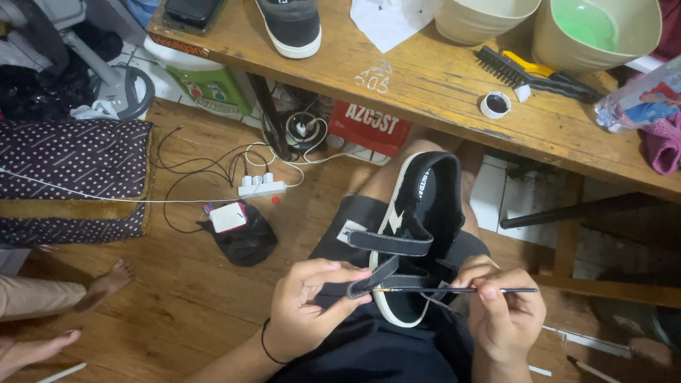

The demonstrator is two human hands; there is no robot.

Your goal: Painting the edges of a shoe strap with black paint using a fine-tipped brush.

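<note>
**Black strap shoe held on lap, fine brush at strap edge**

Black shoe (418, 234) with white sole rim resting on the lap, toe pointing away toward the wooden surface (440, 85), steadied there by the thighs. Left hand (308, 305) closed on the free end of the lower strap (379, 276), thumb and fingers pinching it and drawing it out flat, apparently to present its edge. Right hand (504, 312) clamped on a thin brush (461, 289), held like a pen, lying level with the tip just touching the strap near the left fingertips. Upper strap (390, 242) lying across the shoe, untouched.

On the surface: a second dark shoe (291, 25), a small round open pot (495, 104) of dark paste, a black scrubbing brush (525, 74), two pale basins (596, 32), all within reach yet well apart from the hands. On the floor: a white power strip (261, 188) with cables, a black bag (245, 237), a dotted cushion (71, 170). Another person's bare feet (106, 284) at the left edge.
</note>
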